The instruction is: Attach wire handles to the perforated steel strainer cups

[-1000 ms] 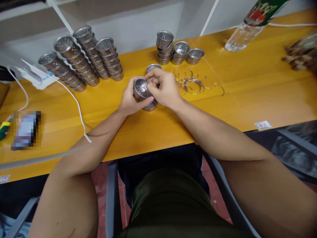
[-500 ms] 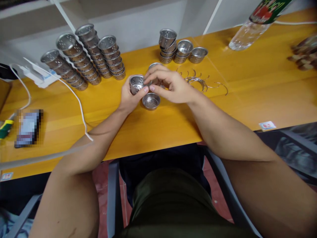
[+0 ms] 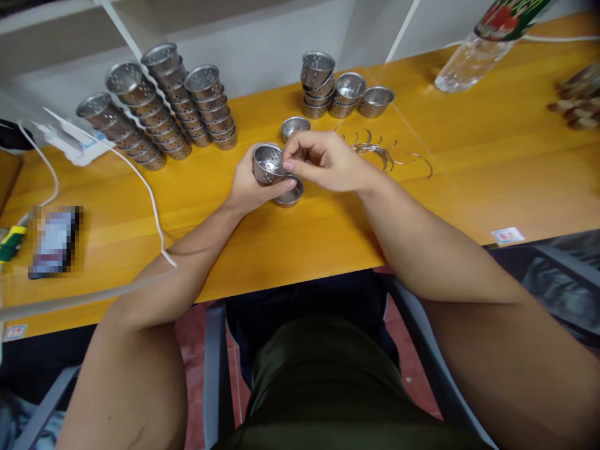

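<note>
My left hand (image 3: 250, 184) is wrapped round a perforated metal strainer cup (image 3: 268, 164), whose open top tilts toward me. At the cup's right rim, the thumb and forefinger of my right hand (image 3: 323, 161) are pinched together. A thin wire seems to run from that pinch into the cup, though most of it is hidden. Just below the held cup, a second strainer cup (image 3: 289, 197) stands on the table, partly covered by my left thumb. Behind my right hand is another strainer cup (image 3: 295, 127). Several curved wires (image 3: 375, 153) lie loosely heaped to the right.
Tall stacks of strainer cups (image 3: 213, 112) stand at the back left. Shorter stacks (image 3: 317, 87) and a single cup (image 3: 376, 102) are at the back middle. A water bottle (image 3: 471, 59) stands back right. A phone (image 3: 55, 242) and a white cable (image 3: 150, 194) lie left.
The held cup has shifted slightly right and down, now overlapping the cup below it. My right hand has lowered a little, its fingers drawn in, uncovering the cup behind.
</note>
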`<state>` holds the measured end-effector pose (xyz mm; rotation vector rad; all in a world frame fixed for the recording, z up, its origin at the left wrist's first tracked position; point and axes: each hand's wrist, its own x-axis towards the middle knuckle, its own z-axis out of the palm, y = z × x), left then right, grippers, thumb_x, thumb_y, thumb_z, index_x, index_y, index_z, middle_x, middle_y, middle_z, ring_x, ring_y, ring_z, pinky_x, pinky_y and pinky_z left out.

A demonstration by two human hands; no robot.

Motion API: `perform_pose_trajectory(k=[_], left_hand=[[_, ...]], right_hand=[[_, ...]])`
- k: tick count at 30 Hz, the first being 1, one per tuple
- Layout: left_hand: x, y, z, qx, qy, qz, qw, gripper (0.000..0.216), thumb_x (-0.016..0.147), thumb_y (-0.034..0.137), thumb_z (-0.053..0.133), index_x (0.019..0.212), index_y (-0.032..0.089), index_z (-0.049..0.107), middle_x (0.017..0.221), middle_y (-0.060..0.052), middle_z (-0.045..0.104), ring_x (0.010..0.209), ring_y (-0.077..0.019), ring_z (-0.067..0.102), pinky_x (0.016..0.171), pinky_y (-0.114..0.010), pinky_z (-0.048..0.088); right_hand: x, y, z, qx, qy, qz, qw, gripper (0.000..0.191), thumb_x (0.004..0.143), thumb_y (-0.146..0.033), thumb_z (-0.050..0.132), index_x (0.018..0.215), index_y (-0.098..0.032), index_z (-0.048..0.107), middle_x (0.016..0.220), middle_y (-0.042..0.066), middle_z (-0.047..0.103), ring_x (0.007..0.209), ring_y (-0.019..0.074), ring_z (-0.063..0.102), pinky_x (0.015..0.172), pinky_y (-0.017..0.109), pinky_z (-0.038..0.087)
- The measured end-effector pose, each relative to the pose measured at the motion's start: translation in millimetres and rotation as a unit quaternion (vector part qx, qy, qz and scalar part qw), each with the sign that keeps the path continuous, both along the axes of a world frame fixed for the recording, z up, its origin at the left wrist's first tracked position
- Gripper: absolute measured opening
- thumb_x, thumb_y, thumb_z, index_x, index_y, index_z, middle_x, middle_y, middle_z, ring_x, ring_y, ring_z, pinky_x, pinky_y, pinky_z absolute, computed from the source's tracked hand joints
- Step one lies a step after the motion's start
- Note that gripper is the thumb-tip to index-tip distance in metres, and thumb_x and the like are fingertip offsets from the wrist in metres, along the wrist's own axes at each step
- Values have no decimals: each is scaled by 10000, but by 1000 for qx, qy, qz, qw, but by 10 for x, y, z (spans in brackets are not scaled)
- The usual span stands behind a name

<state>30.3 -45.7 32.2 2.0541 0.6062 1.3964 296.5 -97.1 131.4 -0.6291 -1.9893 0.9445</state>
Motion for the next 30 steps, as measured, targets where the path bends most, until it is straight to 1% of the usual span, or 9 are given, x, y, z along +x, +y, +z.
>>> perform_pose_trajectory(k=[2, 5, 8, 13, 18, 22, 25, 28, 30], left_hand=[[8, -29, 6, -16, 16, 23, 999, 1001, 888, 929, 1123, 1553, 290, 733, 1424, -107, 886, 1279, -336, 912, 1191, -594, 783], [16, -72, 37, -21, 35, 49, 998, 934, 915, 841, 1141, 1527, 265, 733, 1382, -112, 872, 1298, -353, 908, 1259, -615, 759], [18, -89, 63, -22, 43, 71, 996, 920, 895, 838, 1149, 1478, 252, 746, 1344, -107, 876, 1322, -372, 906, 1286, -628, 746], [-9, -41, 51, -19, 35, 68, 997, 1001, 849, 959, 1118, 1456, 252, 751, 1326, -103, 903, 1258, -352, 923, 1204, -597, 775], [-53, 55, 23, 8, 43, 36, 998, 966, 860, 988, 1092, 1499, 344, 763, 1309, -38, 933, 1127, -288, 902, 1003, -587, 799], [-71, 63, 33, 17, 48, 39, 998, 969, 827, 977, 1121, 1492, 370, 765, 1312, -22, 937, 1116, -278, 886, 1001, -604, 787], [-67, 34, 49, 29, 40, 34, 998, 946, 866, 966, 1095, 1504, 353, 762, 1321, -44, 938, 1122, -286, 891, 996, -598, 781], [-58, 7, 62, 22, 44, 44, 998, 980, 864, 1022, 1053, 1481, 322, 753, 1299, -63, 931, 1108, -296, 890, 987, -592, 772], [-58, -2, 70, 7, 51, 50, 997, 1010, 878, 1055, 1022, 1494, 308, 735, 1313, -72, 921, 1128, -303, 888, 1028, -613, 771]], right_hand=[[-13, 28, -16, -6, 11, 7, 1000, 768, 993, -1029, 997, 1065, -296, 780, 931, 37, 702, 818, 244, 590, 774, 416, 613], [-45, 70, -31, -18, 22, 19, 999, 785, 960, -1015, 1038, 1040, -285, 761, 883, 22, 685, 785, 227, 582, 741, 394, 597], [-71, 90, -31, -37, 28, 16, 999, 775, 928, -981, 1086, 1041, -288, 757, 882, 22, 698, 805, 239, 620, 761, 398, 633], [-74, 95, -44, -40, 32, 40, 998, 715, 956, -892, 1113, 1041, -282, 750, 883, 19, 688, 831, 238, 648, 772, 386, 650], [-66, 85, -60, -31, 36, 46, 998, 702, 982, -882, 1109, 1048, -280, 756, 878, 12, 676, 840, 238, 661, 788, 397, 652], [-60, 85, -44, -38, 43, 49, 997, 741, 950, -930, 1110, 1042, -280, 766, 878, 17, 695, 839, 240, 664, 794, 394, 654], [-57, 85, -33, -37, 42, 49, 997, 757, 938, -956, 1101, 1042, -283, 769, 883, 20, 707, 838, 243, 664, 794, 400, 657], [-56, 77, -25, -35, 35, 50, 998, 771, 934, -976, 1089, 1046, -284, 768, 893, 24, 715, 841, 246, 667, 802, 410, 667], [-56, 68, -22, -33, 28, 50, 998, 781, 940, -990, 1075, 1051, -283, 763, 893, 24, 713, 841, 245, 667, 803, 410, 666]])
